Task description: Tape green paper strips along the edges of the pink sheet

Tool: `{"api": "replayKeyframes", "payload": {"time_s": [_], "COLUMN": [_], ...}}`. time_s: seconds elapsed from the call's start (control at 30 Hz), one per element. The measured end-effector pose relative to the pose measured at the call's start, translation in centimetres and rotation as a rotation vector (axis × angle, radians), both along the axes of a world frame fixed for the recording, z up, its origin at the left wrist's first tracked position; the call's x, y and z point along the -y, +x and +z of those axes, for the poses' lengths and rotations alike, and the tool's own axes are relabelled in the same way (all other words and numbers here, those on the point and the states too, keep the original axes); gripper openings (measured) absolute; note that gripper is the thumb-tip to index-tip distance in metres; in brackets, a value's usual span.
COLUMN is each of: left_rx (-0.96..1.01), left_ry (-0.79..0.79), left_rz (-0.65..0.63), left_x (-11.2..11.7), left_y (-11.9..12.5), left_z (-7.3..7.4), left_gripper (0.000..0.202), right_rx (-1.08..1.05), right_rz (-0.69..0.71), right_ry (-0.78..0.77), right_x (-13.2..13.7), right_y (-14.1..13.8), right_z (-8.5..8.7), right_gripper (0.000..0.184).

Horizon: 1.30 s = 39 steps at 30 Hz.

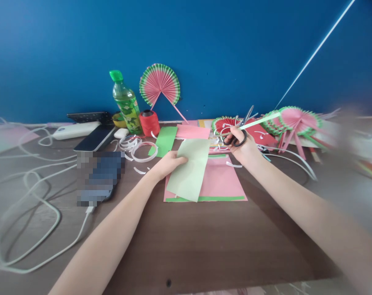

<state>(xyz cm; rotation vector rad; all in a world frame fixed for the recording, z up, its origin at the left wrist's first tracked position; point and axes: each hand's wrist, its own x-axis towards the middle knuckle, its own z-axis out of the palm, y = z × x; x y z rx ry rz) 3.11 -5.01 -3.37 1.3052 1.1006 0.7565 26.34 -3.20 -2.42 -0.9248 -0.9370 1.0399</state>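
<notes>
From the head camera, the left hand is closed on the green sheet, thumb on top at its left edge, the other fingers mostly hidden. The sheet is tilted above the pink sheet, in the middle of the table, with bare wood towards the near edge. A side grip like this probably leaves the sheet's right edge free. The right hand is closed round the handles of the scissors, blades pointing up towards the wall; likely that keeps them off the paper. A pale strip sticks out from the same hand, seemingly pinched beside the handles. The bottle, spool and upright fan stand along the far edge, perhaps to leave working room.

The green sheet is pale, flat and unpleated, longer than wide, slightly bowed, its lower corners hanging over the pink one. The pink sheet carries a brighter green band along its near edge and a shorter piece showing at its far edge.
</notes>
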Motion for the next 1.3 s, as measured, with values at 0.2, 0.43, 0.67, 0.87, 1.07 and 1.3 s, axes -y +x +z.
{"api": "replayKeyframes", "payload": {"time_s": [0.2,0.43,0.67,0.87,1.07,1.3], "left_rx": [0.143,0.395,0.580,0.646,0.649,0.699], "left_ry": [-0.036,-0.125,-0.119,-0.118,-0.127,-0.123], "left_rz": [0.075,0.212,0.337,0.333,0.343,0.315], "left_x": [-0.6,-0.5,-1.0,-1.3,-1.4,-1.4], "left_y": [-0.1,0.2,0.3,0.0,0.0,-0.2], "left_z": [-1.0,-0.3,-0.6,-0.9,-0.8,-0.8], "left_gripper": [0.022,0.014,0.018,0.021,0.027,0.037], "right_rx": [0.041,0.165,1.168,1.715,1.784,1.569], "right_rz": [0.006,0.220,-0.178,-0.490,-0.436,-0.074], "right_ry": [-0.117,-0.425,-0.218,-0.070,-0.307,-0.174], "right_x": [-0.3,0.5,0.8,0.8,0.4,0.4], "right_y": [1.2,0.8,1.5,2.9,5.6,4.5], "right_z": [-0.3,0.7,1.8,1.4,2.7,3.4], "right_gripper": [0.033,0.038,0.040,0.046,0.044,0.055]}}
